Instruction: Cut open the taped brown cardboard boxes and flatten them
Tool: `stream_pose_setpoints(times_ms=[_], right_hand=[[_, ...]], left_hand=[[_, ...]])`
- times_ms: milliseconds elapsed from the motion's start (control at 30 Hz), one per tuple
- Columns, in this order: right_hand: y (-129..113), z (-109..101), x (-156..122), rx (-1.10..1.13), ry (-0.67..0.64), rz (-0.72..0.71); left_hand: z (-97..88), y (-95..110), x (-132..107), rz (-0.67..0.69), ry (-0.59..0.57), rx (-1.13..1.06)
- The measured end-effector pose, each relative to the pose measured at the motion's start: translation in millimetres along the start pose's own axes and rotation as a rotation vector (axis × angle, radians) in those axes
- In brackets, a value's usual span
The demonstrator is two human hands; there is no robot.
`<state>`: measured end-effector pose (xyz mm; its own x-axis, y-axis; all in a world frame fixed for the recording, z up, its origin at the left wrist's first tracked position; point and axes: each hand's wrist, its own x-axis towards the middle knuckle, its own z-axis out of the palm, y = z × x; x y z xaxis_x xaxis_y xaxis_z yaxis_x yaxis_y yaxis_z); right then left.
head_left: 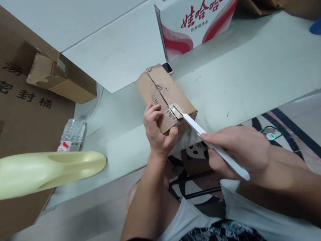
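A small brown cardboard box (174, 85) lies on the pale table with a dark seam running along its top. My left hand (158, 130) grips its near left corner, thumb on the near side and fingers on top. In my right hand (239, 151) is a white box cutter (222, 152). Its thin blade touches a strip of clear tape (176, 111) over the seam at the box's near end. Part of the handle is hidden by my right fingers.
Behind stand white boxes (114, 42) and a red-and-white carton (199, 19). A dark-screened device (168, 68) lies behind the small box. To the left are an opened carton (61, 76), a clear plastic bottle (72, 135) and a smooth pale-yellow object (47, 171).
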<state>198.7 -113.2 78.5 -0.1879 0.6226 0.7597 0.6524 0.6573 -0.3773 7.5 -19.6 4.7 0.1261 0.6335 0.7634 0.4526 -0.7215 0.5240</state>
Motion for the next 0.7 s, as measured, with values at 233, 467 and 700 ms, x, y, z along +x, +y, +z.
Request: stream_pose_setpoints(times_ms=[233, 467, 700], right_hand=[[8.6, 11.0, 5.4, 0.007, -0.055, 0.074], [9.1, 11.6, 5.8, 0.123, -0.078, 0.217], [11.4, 10.5, 3.2, 0.484, -0.061, 0.639]], left_hand=[[-0.5, 1.3, 2.0, 0.002, -0.023, 0.034], [-0.1, 1.8, 2.3, -0.003, -0.016, -0.006], [0.3, 0.8, 1.8, 0.007, -0.019, 0.037]])
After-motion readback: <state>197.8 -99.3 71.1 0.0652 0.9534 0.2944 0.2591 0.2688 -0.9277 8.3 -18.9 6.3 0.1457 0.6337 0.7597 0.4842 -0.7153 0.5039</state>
